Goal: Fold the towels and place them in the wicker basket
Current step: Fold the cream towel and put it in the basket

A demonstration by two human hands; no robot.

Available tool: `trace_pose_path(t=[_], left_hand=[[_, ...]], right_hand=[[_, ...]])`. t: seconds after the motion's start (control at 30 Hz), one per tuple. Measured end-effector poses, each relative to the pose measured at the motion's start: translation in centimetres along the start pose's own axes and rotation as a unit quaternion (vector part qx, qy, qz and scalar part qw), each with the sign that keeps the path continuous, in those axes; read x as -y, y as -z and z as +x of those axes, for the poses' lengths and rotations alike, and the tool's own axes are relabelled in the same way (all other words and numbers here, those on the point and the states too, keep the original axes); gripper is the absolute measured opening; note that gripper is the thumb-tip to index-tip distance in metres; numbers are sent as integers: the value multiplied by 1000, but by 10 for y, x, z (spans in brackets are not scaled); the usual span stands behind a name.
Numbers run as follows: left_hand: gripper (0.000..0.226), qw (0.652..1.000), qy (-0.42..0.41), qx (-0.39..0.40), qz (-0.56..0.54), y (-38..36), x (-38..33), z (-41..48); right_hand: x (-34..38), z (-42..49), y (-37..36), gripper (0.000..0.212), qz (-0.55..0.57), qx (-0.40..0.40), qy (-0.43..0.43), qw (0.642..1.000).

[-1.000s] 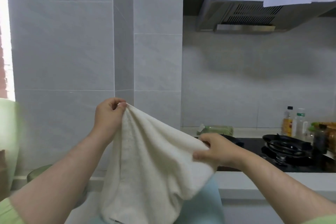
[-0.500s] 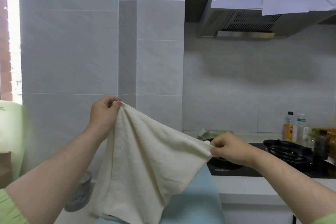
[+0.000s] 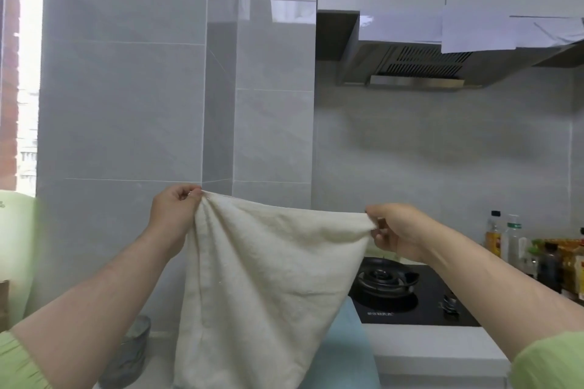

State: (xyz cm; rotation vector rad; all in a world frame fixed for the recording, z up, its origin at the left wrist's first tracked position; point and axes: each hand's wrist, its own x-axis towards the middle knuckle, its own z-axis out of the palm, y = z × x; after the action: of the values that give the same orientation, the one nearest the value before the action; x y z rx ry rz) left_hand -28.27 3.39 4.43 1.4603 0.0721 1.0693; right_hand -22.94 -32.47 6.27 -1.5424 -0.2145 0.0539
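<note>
The left hand [image 3: 173,215] and the right hand [image 3: 396,230] each pinch a top corner of the cream cotton towel [image 3: 265,287]; it hangs spread in the air, above a pale blue surface [image 3: 344,354]. This looks like the spreading step before the first fold (no wicker basket is in view); next the two corners should be brought together evenly.

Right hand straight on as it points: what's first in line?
The towel that the right hand pinches, stretched leftward; past it probably the left hand or the tiled wall; depth is unclear.
</note>
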Motion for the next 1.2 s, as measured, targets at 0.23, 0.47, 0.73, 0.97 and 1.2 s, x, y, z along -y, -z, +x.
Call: trace_pose_path(t=[0.23, 0.47, 0.73, 0.97, 1.2], left_hand=[[12, 999, 11, 42, 6, -13, 0, -7], [13, 995, -47, 61, 70, -22, -12, -11], [13, 990, -67, 66, 101, -15, -25, -8], [13, 965, -75, 118, 222, -10, -35, -3], [13, 985, 5, 103, 140, -2, -36, 3]], right_hand=[[24, 14, -3, 12, -146, -147, -48, 977], [45, 12, 14, 22, -333, -166, -12, 928], [45, 7, 23, 9, -185, -143, -36, 972], [57, 17, 16, 27, -530, -159, 7, 833], [58, 8, 29, 12, -32, -37, 17, 999]])
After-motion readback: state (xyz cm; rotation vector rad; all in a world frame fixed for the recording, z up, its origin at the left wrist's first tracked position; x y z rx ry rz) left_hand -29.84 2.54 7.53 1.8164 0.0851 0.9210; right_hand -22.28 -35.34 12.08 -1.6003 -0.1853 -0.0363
